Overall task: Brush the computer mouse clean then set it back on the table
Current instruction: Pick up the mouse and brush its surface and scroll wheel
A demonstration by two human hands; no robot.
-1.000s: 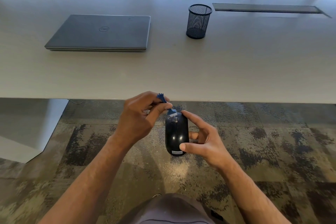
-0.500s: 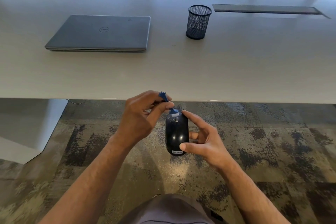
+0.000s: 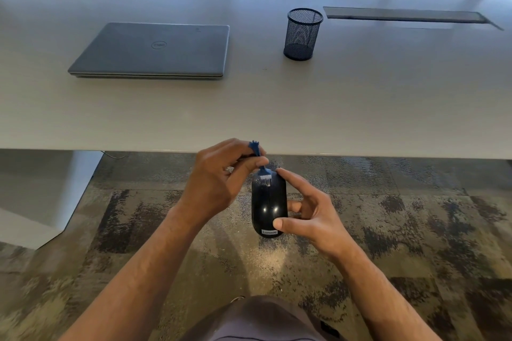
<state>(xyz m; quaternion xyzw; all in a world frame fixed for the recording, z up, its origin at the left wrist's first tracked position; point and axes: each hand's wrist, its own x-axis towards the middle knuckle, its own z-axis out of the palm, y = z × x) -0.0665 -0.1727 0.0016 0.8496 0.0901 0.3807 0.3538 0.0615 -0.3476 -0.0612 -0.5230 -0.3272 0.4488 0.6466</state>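
The right hand (image 3: 310, 216) grips the black computer mouse (image 3: 268, 205) between thumb and fingers, index fingertip on its far end, holding it in the air just short of the table (image 3: 249, 108) edge. Immediately left of it, the left hand (image 3: 219, 180) pinches a small blue brush (image 3: 259, 158), bristles touching the mouse's far end. Beyond both hands, on the table, lie a closed laptop (image 3: 155, 50) and a mesh pen cup (image 3: 303, 33).
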